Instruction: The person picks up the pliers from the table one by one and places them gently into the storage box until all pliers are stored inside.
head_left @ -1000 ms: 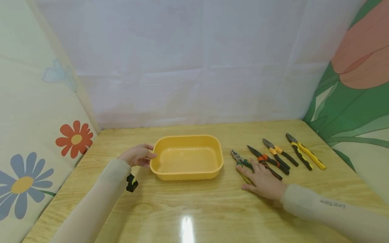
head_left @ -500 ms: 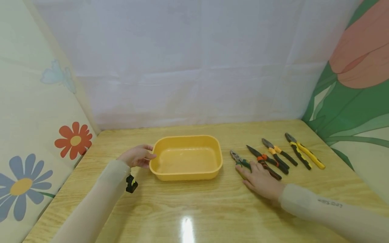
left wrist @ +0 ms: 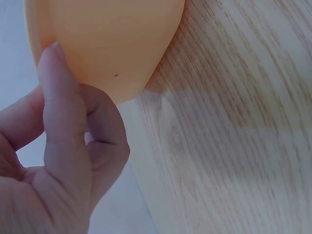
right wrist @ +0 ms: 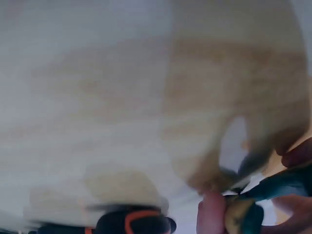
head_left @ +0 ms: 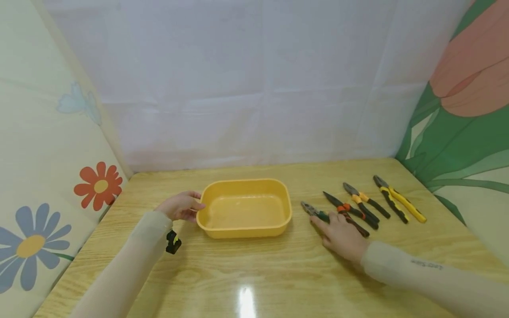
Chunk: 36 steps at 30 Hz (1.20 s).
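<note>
My left hand (head_left: 180, 206) pinches the left rim of a yellow plastic basin (head_left: 244, 232), which has nothing inside it. In the left wrist view the thumb lies over the basin's edge (left wrist: 112, 39) and the other fingers curl beneath. To the right, my right hand (head_left: 345, 237) grips a pair of pliers (head_left: 310, 208) with green and yellow handles by those handles. Their grey head points up and left, toward the basin. The right wrist view shows fingers (right wrist: 210, 217) around the green handles, partly cut off by the frame. The palm hides the handle ends.
Beside the right hand lie long-nosed pliers (head_left: 333, 200) with black and orange handles. Farther right are orange-and-black pliers (head_left: 359, 201) and yellow-and-black pliers (head_left: 391, 194). All lie slanted on the wooden table (head_left: 222, 274). A white cloth (head_left: 238, 88) hangs behind.
The right fingers have closed around the green-and-yellow pliers, and the spread handles have come together. The left hand and the basin stay in place.
</note>
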Each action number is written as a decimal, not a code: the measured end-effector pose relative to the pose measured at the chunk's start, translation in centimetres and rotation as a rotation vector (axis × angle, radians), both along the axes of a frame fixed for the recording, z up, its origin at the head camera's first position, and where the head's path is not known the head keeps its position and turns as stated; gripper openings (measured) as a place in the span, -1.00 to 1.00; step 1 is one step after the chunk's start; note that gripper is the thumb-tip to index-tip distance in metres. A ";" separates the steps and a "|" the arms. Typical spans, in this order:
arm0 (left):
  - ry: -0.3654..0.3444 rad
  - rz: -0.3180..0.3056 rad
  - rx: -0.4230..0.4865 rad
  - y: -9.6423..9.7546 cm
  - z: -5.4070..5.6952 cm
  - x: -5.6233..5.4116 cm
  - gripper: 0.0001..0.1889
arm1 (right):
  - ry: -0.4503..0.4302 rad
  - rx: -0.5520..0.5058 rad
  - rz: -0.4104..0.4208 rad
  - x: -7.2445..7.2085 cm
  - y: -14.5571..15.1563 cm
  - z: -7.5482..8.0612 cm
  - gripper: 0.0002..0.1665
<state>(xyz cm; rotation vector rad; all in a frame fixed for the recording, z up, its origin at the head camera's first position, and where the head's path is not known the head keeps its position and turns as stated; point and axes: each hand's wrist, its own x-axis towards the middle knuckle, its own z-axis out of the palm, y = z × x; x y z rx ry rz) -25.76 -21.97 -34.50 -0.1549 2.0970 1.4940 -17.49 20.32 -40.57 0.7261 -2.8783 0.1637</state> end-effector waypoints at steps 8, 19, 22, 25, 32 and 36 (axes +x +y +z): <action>0.002 0.001 -0.015 0.0 -0.1 0.1 -0.60 | 0.056 0.010 0.005 -0.7 0.4 0.7 -0.42; 0.003 0.012 -0.035 0.0 -0.5 -0.3 -0.59 | 0.027 -0.048 -0.016 -0.2 0.7 1.1 -0.41; 0.001 0.017 -0.043 0.0 -0.5 -0.4 -0.60 | 0.019 -0.066 -0.036 0.1 0.6 1.9 -0.41; 0.001 0.023 -0.051 0.1 -0.5 -0.3 -0.60 | 0.029 -0.075 -0.043 0.6 0.6 2.8 -0.39; -0.006 0.030 -0.063 0.3 -0.3 -0.2 -0.58 | 0.102 -0.099 -0.015 1.0 0.5 4.1 -0.37; -0.006 0.033 -0.066 0.3 -0.2 -0.2 -0.59 | 0.179 -0.100 0.026 0.9 0.4 4.5 -0.36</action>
